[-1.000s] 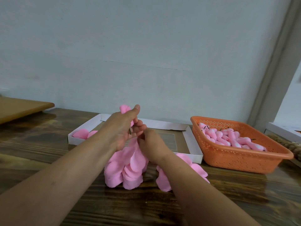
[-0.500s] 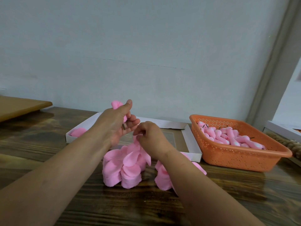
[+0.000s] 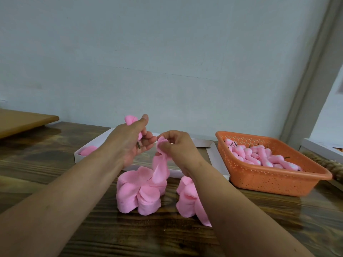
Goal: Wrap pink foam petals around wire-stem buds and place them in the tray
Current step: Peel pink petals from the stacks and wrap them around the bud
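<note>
Petals [image 3: 161,164] hang pinched in your right hand [image 3: 178,147]; next, wrap one round the bud [image 3: 132,121] gripped in your left hand [image 3: 128,143].

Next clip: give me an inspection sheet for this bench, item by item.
Surface: dark wooden table.
Job's things: bud in left hand; right hand pinches a petal lifted off the petal stack; second stack; white tray; orange basket of buds.
Clutter: wooden board far left.
Grippers: both hands busy.
Cables: nothing seen.
Surroundings: pale wall.
</note>
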`<state>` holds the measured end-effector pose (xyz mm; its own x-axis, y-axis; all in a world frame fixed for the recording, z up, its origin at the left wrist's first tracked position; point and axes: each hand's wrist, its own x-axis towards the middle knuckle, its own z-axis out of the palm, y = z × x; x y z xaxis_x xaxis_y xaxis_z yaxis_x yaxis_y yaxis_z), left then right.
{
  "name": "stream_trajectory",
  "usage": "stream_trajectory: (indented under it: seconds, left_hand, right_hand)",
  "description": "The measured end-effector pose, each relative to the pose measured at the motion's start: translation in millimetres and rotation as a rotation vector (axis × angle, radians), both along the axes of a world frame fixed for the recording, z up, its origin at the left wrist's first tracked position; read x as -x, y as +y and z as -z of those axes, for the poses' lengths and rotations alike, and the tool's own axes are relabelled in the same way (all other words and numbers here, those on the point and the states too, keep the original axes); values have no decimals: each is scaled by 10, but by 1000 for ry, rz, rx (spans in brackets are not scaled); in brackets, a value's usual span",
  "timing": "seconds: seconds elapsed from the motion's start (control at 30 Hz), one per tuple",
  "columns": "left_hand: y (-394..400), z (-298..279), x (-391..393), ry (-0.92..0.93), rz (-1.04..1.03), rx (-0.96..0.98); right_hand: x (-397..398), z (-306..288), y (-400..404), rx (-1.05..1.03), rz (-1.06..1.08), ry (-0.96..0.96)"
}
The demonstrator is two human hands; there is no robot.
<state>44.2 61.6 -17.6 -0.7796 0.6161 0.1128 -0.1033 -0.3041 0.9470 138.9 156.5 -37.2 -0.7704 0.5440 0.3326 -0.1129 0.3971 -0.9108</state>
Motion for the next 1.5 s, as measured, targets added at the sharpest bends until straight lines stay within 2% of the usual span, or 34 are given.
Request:
stream_trajectory:
  seconds: [0.17,0.3,0.53,0.6,0.7,0.77,0.83,0.97,1.13,1.27,1.5]
  left_hand:
    - [7,43,18,19,-16,43]
    - [41,138,5,-7,-26,122]
    - [129,229,-163,-65,124,231]
    - [135,236,-218,-127,211,244]
    - [145,214,-307,-257,341,163]
    - [155,216,-362,-336,377,122]
    - [173,241,-410,-393,403,79]
    - [225,261,-502,-432,497,-94]
    - [295,235,-572,-415,385,-196]
    - [371,206,-636,-383,365,-180]
    - [600,265,-586,-320,184,-35]
  right_hand:
    - [-12,-84,77,-211,146,-68]
    - [-43,-107,154,-238,231,-54]
    - [-141,-105,379,-2,489,-22]
    - [-174,-98,378,90,463,41]
    - [-225,-113,358,260,404,144]
    - [-254,-132,362,422,328,264]
    - [-272,-146,389,495,288,339]
    - [-253,-105,386,335,331,314]
    - [-256,-25,391,-95,468,183]
    - [-212,15,367,-104,468,179]
    - [-264,41,350,-66,405,153]
